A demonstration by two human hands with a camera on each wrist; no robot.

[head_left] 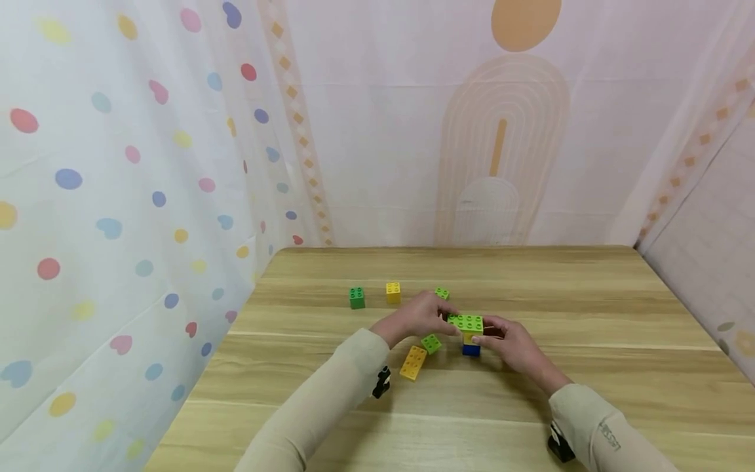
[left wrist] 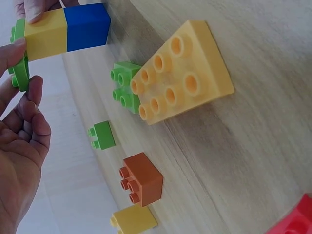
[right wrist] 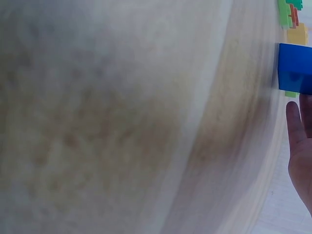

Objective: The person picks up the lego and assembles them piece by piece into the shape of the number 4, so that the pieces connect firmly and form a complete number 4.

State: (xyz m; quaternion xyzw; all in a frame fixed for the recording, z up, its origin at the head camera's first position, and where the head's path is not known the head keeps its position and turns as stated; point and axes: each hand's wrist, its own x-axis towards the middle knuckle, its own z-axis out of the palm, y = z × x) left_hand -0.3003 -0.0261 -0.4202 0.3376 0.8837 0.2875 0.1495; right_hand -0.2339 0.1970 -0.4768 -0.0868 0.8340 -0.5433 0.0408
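Both hands are at a small stack: a light green brick (head_left: 466,323) with several studs on top, a yellow brick (left wrist: 46,33) under it and a blue brick (left wrist: 88,27) at the bottom. My left hand (head_left: 421,316) pinches the green brick between thumb and fingers at its left end. From the other side my right hand (head_left: 513,341) grips the stack, with a fingertip on the yellow brick in the left wrist view. The right wrist view has the blue brick just above the right fingers, its far side cut off by the frame.
Left of the stack lie a long yellow-orange brick (head_left: 413,363) and a small light green brick (head_left: 431,343). Farther back stand a dark green brick (head_left: 356,298), a yellow brick (head_left: 393,293) and another light green one (head_left: 442,294). The left wrist view adds an orange-brown brick (left wrist: 144,179) and a red piece (left wrist: 296,218).
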